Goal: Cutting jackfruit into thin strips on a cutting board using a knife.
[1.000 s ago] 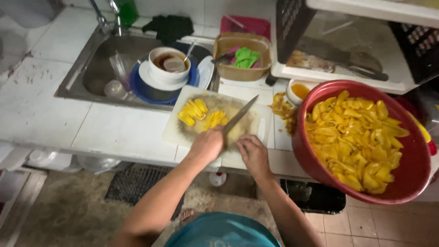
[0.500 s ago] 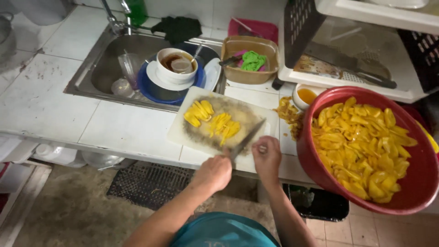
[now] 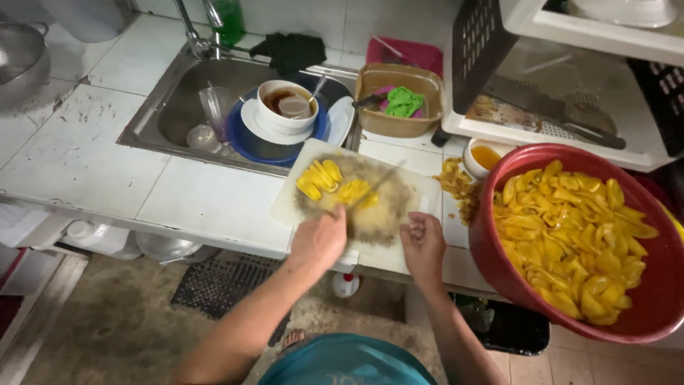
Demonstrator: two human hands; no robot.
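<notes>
Presently, the large round red plastic basin [image 3: 491, 242] sits at the right edge of the white tiled counter [image 3: 78, 150], filled with yellow fruit slices [image 3: 570, 235]. The stainless steel sink [image 3: 178, 100] holds a blue plate [image 3: 246, 139], a white bowl of brown liquid [image 3: 285, 107] on a white saucer, and a clear glass [image 3: 214, 107]. A tan rectangular plastic tub [image 3: 395, 121] behind the board contains a green cloth [image 3: 404, 102].

The white rectangular cutting board [image 3: 285, 207], its middle stained brown, lies at the counter's front edge between sink and basin. Two small heaps of yellow fruit pieces [image 3: 320, 178] rest on its left half.

The left hand [image 3: 318, 239] is closed around the handle of a steel-bladed knife [image 3: 374, 187]. The knife's long axis runs diagonally, tip pointing up and to the right, away from the person, blade over the nearer fruit heap. The right hand [image 3: 424, 239] rests loosely curled on the board's near right corner; whether it holds anything cannot be told.

A small white cup of orange liquid [image 3: 484, 157] stands just beside the basin.
</notes>
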